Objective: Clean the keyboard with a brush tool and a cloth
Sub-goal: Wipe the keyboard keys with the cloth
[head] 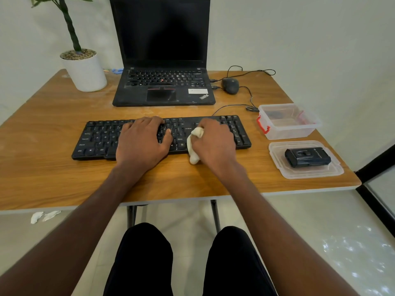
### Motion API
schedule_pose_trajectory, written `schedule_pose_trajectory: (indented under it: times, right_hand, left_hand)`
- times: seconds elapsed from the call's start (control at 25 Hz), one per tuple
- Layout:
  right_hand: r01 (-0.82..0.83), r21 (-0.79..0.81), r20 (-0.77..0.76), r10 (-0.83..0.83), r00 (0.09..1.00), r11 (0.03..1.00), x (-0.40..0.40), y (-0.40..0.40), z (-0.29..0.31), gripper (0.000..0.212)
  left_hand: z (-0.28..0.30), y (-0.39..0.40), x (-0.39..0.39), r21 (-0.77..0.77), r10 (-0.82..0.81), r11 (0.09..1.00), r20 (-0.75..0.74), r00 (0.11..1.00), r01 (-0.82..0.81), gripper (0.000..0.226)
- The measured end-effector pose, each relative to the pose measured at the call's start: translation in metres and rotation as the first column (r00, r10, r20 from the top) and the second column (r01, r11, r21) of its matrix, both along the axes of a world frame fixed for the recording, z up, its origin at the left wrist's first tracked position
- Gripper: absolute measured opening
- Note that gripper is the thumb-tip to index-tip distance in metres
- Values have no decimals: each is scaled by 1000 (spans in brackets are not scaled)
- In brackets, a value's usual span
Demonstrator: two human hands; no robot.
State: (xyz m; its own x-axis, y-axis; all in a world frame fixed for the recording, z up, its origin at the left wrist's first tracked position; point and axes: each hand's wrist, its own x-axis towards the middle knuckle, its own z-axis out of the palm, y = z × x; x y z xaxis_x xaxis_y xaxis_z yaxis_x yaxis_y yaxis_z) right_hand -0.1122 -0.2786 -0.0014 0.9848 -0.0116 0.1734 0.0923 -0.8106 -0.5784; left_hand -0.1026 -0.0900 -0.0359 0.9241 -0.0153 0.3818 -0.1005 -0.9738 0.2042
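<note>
Left grip spread flat on keyboard, right grip bunching white cloth against keys; beside, clear tub, lid bearing black brush tool.

You face a wood-grain bench with a pale edge, set against a plain off-white wall. Below you, the pale tiled floor catches dappled light at right.
</note>
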Motion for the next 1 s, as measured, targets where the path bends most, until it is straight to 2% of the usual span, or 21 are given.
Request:
schedule_pose_trajectory:
  times: [0.08, 0.16, 0.36, 0.4, 0.52, 0.56, 0.72, 0.88, 1.0]
  right_hand:
    - [-58, -79, 50, 62, 997, 995, -10, -9, -4, 22]
    - [-22, -103, 153, 38, 988, 994, -15, -31, -4, 24]
    - [294, -16, 242, -282, 928, 956, -17, -71, -10, 38]
    - [267, -14, 246, -255, 935, 964, -19, -67, -12, 40]
    - [-8, -102, 205, 29, 978, 995, -29, -52, -21, 44]
    - [-15, -114, 207, 38, 978, 993, -28, -57, -20, 41]
    - [224, -124, 229, -192, 954, 967, -3, -88, -8, 28]
    - [221, -140, 260, -179, 949, 965, 23, -82, 3, 32]
    - [257, -233, 214, -208, 954, 938, 14, -74, 0, 35]
  left_hand:
    - [0, 1, 1, -2, 0, 1000, 3, 1000, 0, 47]
    - [-1, 2, 0, 7, -7, 1000, -3, 1000, 7, 47]
    - [2, 0, -1, 11, -12, 1000, -6, 1000, 12, 46]
    - [2, 0, -1, 15, -11, 1000, -6, 1000, 11, 46]
    - [2, 1, -1, 21, -12, 1000, -13, 1000, 13, 47]
    - [2, 0, -1, 21, -14, 1000, -12, 1000, 14, 47]
    - [2, 0, -1, 29, -6, 1000, -13, 1000, 6, 47]
    - [2, 0, -1, 26, -9, 1000, -17, 1000, 10, 48]
    - [1, 0, -2, 16, 0, 1000, -9, 1000, 0, 47]
